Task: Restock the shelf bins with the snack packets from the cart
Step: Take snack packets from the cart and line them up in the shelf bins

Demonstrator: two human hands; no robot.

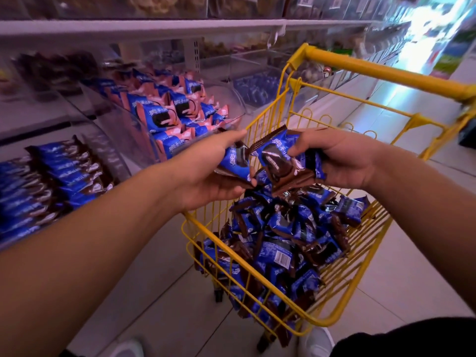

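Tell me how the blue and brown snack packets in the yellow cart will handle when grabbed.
Probably light: each hand, left hand and right hand, holds packets with ease. Their glossy film looks slippery, and crinkled ends suggest floppy wrappers. The loose heap in the cart would likely shift when dug into.

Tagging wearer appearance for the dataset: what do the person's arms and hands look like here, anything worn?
Both forearms are bare up to the frame edge, with no sleeves showing. The left hand and right hand are bare: no gloves, rings, watch or wristband visible. Lower right, a dark garment shows, and white shoes below.
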